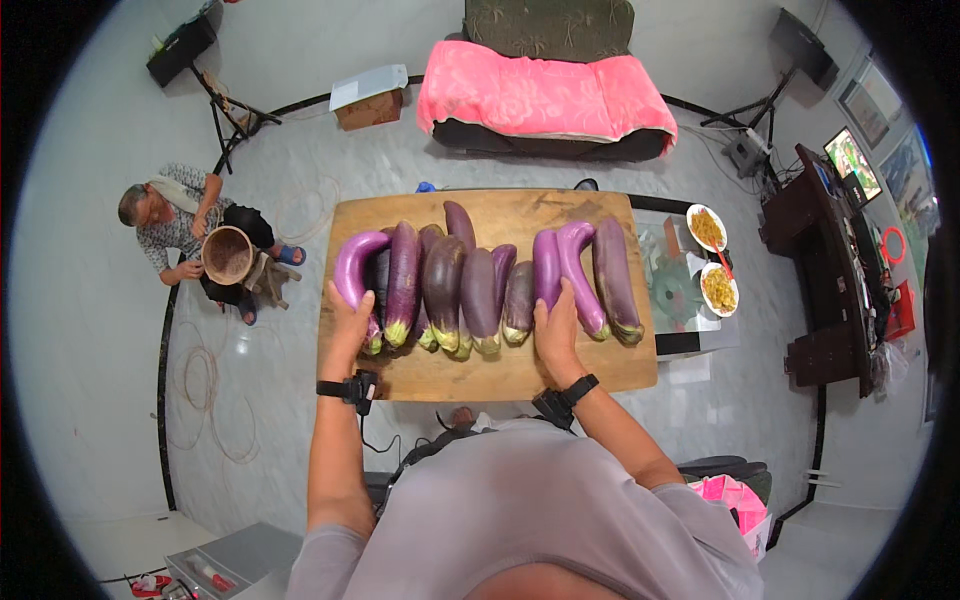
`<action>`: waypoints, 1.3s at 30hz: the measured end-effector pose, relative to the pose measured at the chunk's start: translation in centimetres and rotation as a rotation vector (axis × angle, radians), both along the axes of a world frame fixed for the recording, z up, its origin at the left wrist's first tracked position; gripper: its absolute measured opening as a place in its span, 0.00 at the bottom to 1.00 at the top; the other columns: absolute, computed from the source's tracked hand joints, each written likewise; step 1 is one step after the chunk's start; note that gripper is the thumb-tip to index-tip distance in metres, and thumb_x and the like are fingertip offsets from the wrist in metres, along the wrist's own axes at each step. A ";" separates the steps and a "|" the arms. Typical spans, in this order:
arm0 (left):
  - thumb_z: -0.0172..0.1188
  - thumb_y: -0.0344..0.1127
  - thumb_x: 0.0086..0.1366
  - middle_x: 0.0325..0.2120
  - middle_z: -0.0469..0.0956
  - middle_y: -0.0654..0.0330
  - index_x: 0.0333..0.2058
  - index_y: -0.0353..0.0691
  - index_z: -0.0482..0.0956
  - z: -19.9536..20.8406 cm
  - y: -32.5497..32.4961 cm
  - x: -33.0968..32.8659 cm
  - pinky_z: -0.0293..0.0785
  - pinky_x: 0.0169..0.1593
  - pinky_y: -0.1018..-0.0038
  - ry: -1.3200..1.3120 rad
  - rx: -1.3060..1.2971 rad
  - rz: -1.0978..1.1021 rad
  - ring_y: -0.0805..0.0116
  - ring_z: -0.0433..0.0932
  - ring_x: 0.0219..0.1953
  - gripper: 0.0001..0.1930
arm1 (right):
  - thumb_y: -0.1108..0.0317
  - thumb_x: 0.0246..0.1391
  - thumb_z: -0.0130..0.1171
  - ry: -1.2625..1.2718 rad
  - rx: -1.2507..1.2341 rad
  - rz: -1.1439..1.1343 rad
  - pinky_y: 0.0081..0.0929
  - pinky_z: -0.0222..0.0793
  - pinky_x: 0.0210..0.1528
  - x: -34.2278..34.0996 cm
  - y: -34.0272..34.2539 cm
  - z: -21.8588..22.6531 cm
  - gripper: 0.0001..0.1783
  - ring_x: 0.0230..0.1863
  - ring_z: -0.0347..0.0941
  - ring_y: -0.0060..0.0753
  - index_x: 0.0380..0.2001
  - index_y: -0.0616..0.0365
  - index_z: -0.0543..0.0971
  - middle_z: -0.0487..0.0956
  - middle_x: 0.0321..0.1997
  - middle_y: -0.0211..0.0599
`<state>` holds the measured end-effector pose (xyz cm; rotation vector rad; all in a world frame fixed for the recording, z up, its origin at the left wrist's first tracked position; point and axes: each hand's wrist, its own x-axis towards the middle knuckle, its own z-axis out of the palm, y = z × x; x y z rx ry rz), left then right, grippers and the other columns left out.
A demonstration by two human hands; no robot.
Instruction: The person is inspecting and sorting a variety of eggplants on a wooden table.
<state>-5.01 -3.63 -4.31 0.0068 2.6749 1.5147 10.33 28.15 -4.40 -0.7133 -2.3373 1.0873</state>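
Note:
Purple eggplants lie side by side across a wooden board [460,382], most with their green stem ends toward me. At the left end, my left hand [348,320] is wrapped round the lower part of a curved, bright purple eggplant [352,262]. Toward the right, my right hand [556,330] grips the near end of a shorter purple eggplant [546,262], hiding that end. Its fingers lie against a curved eggplant [582,275] just beside it. Between my hands are several darker eggplants [442,285], some partly stacked on others. A thick eggplant [616,275] rests at the far right.
Right of the board, a glass-topped table [672,275] holds two plates of food [708,228]. A seated person [190,215] at the left holds a round basket [228,256]. Beyond the board stands a couch with a pink cover [545,92]. Coiled cable [205,385] lies on the floor.

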 end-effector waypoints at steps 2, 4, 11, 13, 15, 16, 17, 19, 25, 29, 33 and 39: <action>0.58 0.41 0.66 0.68 0.46 0.42 0.68 0.31 0.34 -1.4 -0.2 -0.4 0.47 0.69 0.67 0.039 -0.068 -0.004 0.54 0.48 0.69 0.46 | 0.68 0.57 0.55 -0.004 -0.054 -0.029 0.46 0.58 0.61 -0.2 0.1 -0.9 0.34 0.58 0.63 0.61 0.63 0.68 0.56 0.67 0.56 0.63; 0.59 0.42 0.65 0.67 0.46 0.39 0.68 0.31 0.35 -1.3 0.2 0.0 0.47 0.69 0.63 0.057 -0.074 0.024 0.48 0.49 0.69 0.47 | 0.68 0.58 0.54 -0.081 -0.061 -0.027 0.45 0.58 0.61 -0.4 -0.1 -0.1 0.34 0.58 0.63 0.62 0.64 0.69 0.56 0.67 0.57 0.64; 0.58 0.45 0.64 0.66 0.46 0.33 0.69 0.39 0.33 0.0 1.5 0.2 0.49 0.67 0.54 -0.052 -0.065 0.018 0.38 0.51 0.66 0.47 | 0.67 0.58 0.54 0.085 -0.129 0.059 0.43 0.56 0.63 -0.2 2.2 -2.4 0.32 0.60 0.63 0.60 0.63 0.69 0.58 0.66 0.59 0.63; 0.58 0.46 0.64 0.66 0.46 0.33 0.69 0.39 0.32 -0.1 1.2 0.2 0.49 0.67 0.53 -0.043 -0.062 0.003 0.38 0.51 0.67 0.48 | 0.68 0.57 0.56 0.067 -0.101 0.061 0.45 0.57 0.61 0.1 2.2 -1.6 0.32 0.58 0.64 0.59 0.62 0.66 0.60 0.67 0.57 0.61; 0.57 0.47 0.63 0.66 0.46 0.33 0.69 0.40 0.33 -0.4 1.3 0.5 0.48 0.67 0.50 -0.008 -0.147 0.042 0.37 0.51 0.66 0.48 | 0.70 0.53 0.57 -0.101 0.282 0.049 0.45 0.59 0.60 1.3 2.8 -0.1 0.30 0.58 0.64 0.55 0.60 0.62 0.64 0.68 0.58 0.53; 0.57 0.47 0.63 0.66 0.46 0.33 0.69 0.40 0.33 -0.5 1.4 0.6 0.48 0.67 0.50 -0.006 -0.139 0.046 0.37 0.51 0.66 0.48 | 0.70 0.53 0.57 -0.098 0.289 0.051 0.45 0.59 0.60 1.7 2.8 0.6 0.30 0.58 0.64 0.55 0.60 0.62 0.64 0.68 0.58 0.53; 0.57 0.47 0.63 0.65 0.46 0.32 0.69 0.40 0.33 -0.6 1.3 0.7 0.49 0.66 0.49 0.007 -0.146 0.046 0.36 0.51 0.66 0.48 | 0.71 0.51 0.58 -0.102 0.430 -0.031 0.45 0.59 0.59 2.0 2.7 1.3 0.30 0.58 0.64 0.53 0.59 0.61 0.66 0.69 0.57 0.50; 0.56 0.47 0.64 0.64 0.49 0.31 0.68 0.38 0.33 0.6 2.3 1.0 0.51 0.65 0.49 -0.071 -0.170 0.052 0.31 0.54 0.63 0.47 | 0.73 0.48 0.58 -0.162 0.597 -0.127 0.46 0.61 0.56 2.2 3.1 1.4 0.31 0.55 0.65 0.50 0.59 0.57 0.67 0.70 0.56 0.44; 0.53 0.47 0.66 0.62 0.51 0.28 0.68 0.35 0.33 0.3 2.6 1.8 0.56 0.63 0.50 -0.001 -0.191 0.056 0.30 0.58 0.61 0.45 | 0.71 0.46 0.62 -0.351 0.642 -0.059 0.45 0.65 0.51 0.6 5.4 0.0 0.36 0.51 0.69 0.51 0.61 0.55 0.64 0.73 0.51 0.44; 0.53 0.47 0.66 0.62 0.52 0.28 0.68 0.34 0.33 1.3 2.9 2.1 0.57 0.62 0.49 -0.089 -0.186 0.064 0.30 0.58 0.60 0.44 | 0.73 0.47 0.62 -0.275 0.526 -0.014 0.46 0.63 0.53 0.6 5.3 0.8 0.38 0.51 0.69 0.54 0.62 0.59 0.62 0.73 0.53 0.48; 0.52 0.48 0.67 0.62 0.54 0.31 0.68 0.37 0.35 1.5 3.1 2.2 0.57 0.62 0.49 -0.084 -0.208 0.077 0.31 0.59 0.59 0.43 | 0.75 0.50 0.59 -0.058 0.286 0.015 0.41 0.58 0.63 -0.1 5.7 1.5 0.37 0.60 0.65 0.56 0.64 0.64 0.59 0.68 0.61 0.55; 0.51 0.49 0.67 0.61 0.55 0.34 0.68 0.39 0.35 2.2 3.5 2.6 0.58 0.61 0.48 -0.101 -0.236 0.086 0.31 0.60 0.59 0.43 | 0.73 0.52 0.59 -0.028 0.107 0.107 0.35 0.57 0.65 -0.3 4.2 3.7 0.35 0.62 0.64 0.51 0.63 0.66 0.61 0.67 0.61 0.56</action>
